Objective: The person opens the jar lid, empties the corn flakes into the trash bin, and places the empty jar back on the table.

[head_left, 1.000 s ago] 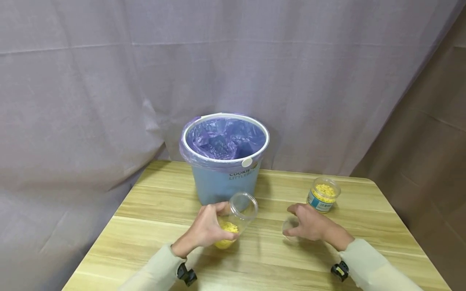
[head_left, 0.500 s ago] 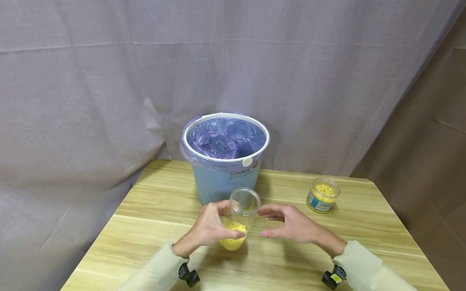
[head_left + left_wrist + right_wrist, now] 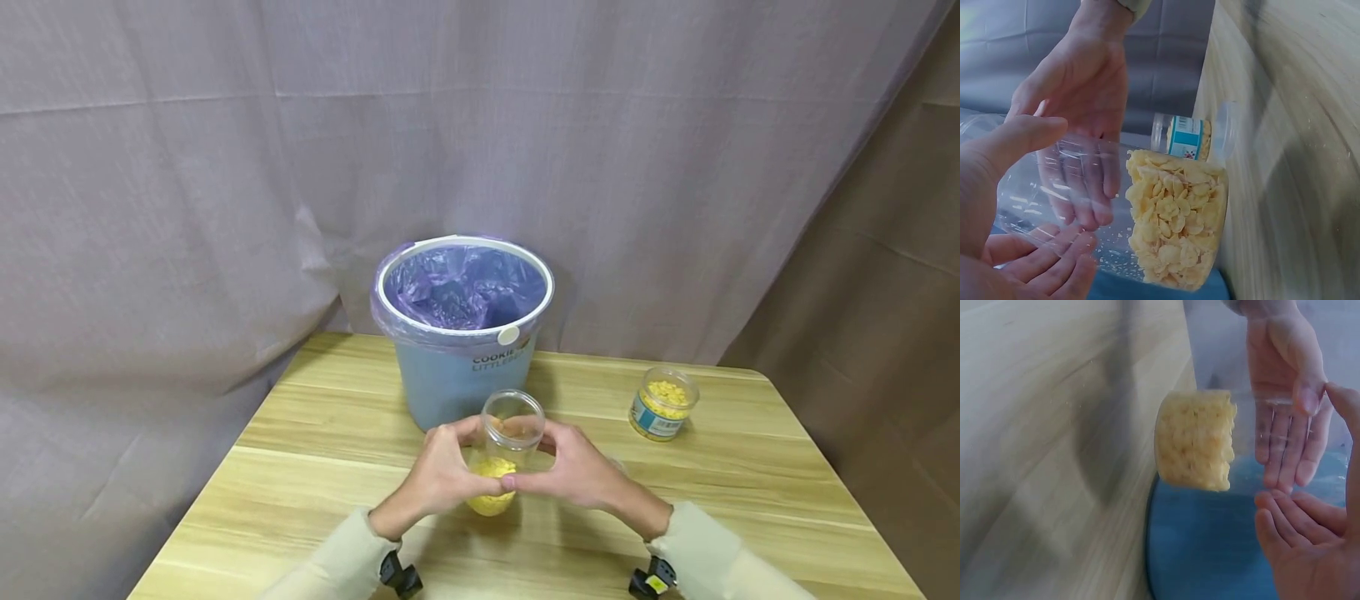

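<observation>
Left hand: thumb across the near side and fingers round the back, holding the tall clear jar by its wall; a black wrist device sits at the cuff.
Light-blue bin: on the table just beyond the hands, its purple liner folded out over the white rim, "COOKIE" printed on the side.
Tall clear jar: enclosed between both hands, its round rim rising above the thumbs, the base reaching below them (whether it touches the table, I cannot tell).
Yellow flakes: packed in the lower part of that jar, mostly to the base side of the fingers, with small crumbs clinging to the wall above.
Right hand: also holding the jar, thumb tip against the left thumb in front, fingers behind it near the left fingertips.
Clear disc: near the right wrist, largely hidden by it from the head camera.
Small labelled jar: well apart at far right, upright, blue-and-white label, yellow flakes inside.
Wood-grain table: beneath everything, a grey curtain behind.
</observation>
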Available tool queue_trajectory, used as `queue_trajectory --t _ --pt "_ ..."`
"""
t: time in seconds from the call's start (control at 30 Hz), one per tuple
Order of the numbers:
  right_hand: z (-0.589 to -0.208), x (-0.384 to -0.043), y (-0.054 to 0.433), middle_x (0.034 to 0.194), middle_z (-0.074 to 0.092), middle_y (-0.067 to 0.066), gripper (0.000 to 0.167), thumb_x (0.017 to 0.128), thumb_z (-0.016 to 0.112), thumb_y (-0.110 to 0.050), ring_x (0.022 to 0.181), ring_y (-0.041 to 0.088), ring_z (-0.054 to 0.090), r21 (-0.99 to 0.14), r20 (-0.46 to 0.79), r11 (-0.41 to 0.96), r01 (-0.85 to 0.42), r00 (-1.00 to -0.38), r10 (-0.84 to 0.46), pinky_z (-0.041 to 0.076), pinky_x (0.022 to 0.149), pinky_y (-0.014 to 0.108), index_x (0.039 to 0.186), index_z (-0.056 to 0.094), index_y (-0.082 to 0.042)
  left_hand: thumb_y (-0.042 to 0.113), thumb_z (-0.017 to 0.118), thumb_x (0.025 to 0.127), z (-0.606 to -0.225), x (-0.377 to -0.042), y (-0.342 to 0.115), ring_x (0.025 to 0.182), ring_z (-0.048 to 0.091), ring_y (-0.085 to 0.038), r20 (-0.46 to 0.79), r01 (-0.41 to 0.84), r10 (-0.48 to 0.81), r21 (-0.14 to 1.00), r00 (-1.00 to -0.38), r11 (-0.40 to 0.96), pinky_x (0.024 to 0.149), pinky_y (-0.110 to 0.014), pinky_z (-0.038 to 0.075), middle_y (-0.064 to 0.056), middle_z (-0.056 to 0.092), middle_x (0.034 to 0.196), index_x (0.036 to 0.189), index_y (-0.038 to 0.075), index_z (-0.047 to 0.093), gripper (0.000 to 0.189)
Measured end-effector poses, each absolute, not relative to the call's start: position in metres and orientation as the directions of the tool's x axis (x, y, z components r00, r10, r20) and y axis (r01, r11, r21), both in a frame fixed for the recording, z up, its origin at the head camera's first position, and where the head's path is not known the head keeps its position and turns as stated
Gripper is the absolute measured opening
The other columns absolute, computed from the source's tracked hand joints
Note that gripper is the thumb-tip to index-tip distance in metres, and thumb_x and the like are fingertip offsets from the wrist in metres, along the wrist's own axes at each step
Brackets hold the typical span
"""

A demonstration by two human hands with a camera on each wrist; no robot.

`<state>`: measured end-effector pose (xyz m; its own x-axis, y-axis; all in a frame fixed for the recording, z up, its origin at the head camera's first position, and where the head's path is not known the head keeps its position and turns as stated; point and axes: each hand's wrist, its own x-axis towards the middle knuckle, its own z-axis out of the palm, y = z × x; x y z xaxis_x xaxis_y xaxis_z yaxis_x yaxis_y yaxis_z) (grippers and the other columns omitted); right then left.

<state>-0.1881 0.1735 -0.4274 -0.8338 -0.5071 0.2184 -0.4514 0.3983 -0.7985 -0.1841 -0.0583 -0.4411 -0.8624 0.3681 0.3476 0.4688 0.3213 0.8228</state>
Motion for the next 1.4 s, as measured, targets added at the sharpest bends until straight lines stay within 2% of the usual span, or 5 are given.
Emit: queue_trajectory --t 0.2,0.4,0.63,0.93,1.4 --pt "-0.432 -0.187 0.17 0.133 0.074 0.003 0.066 0.081 0.092 -0.037 0.122 0.026 0.072 -0.767 0.264 0.433 -0.474 -0.848 -0.46 0.057 0.108 0.051 0.137 0.065 -0.016 0.021 0.097 0.067 -0.443 -0.185 -0.056 0.105 0.074 -0.011 0.381 0.501 0.367 0.803 -0.848 0.324 0.097 -0.029 0.06 0.004 0.081 0.116 0.127 0.012 0.074 0.064" --pt "-0.431 -0.187 0.174 0.122 0.077 -0.005 0.059 0.077 0.093 -0.045 0.113 0.019 0.074 -0.702 0.279 0.522 -0.484 -0.862 -0.424 0.061 0.101 0.044 0.126 0.069 -0.022 0.029 0.096 0.07 -0.44 -0.186 -0.057 0.112 0.072 -0.013 0.349 0.521 0.449 0.779 -0.822 0.348 0.105 -0.033 0.058 0.006 0.078 0.12 0.128 0.015 0.072 0.066" --pt "-0.427 -0.189 0.185 0.116 0.078 -0.006 0.055 0.078 0.092 -0.042 0.109 0.015 0.074 -0.677 0.296 0.535 -0.505 -0.853 -0.43 0.061 0.101 0.043 0.125 0.071 -0.021 0.043 0.091 0.078 -0.436 -0.186 -0.075 0.134 0.064 -0.025 0.251 0.512 0.544 0.758 -0.801 0.404 0.117 -0.046 0.051 -0.006 0.068 0.145 0.145 0.009 0.061 0.081" --pt "-0.417 -0.189 0.213 0.117 0.079 0.003 0.051 0.08 0.092 -0.038 0.114 0.03 0.075 -0.67 0.287 0.588 -0.452 -0.889 -0.357 0.059 0.103 0.059 0.124 0.073 -0.02 0.051 0.083 0.085 -0.433 -0.182 -0.123 0.145 0.053 -0.04 0.137 0.425 0.479 0.706 -0.867 0.567 0.121 -0.063 0.042 -0.016 0.055 0.158 0.155 0.002 0.049 0.092" --pt "-0.366 -0.202 0.273 0.123 0.076 0.022 0.061 0.084 0.087 -0.048 0.113 0.045 0.073 -0.516 0.246 0.773 -0.37 -0.928 -0.28 0.06 0.094 0.064 0.129 0.07 -0.009 0.043 0.064 0.104 -0.351 -0.201 -0.202 0.148 0.048 -0.047 0.267 0.427 0.335 0.495 -0.903 0.756 0.123 -0.063 0.039 -0.026 0.049 0.16 0.158 -0.003 0.041 0.075"
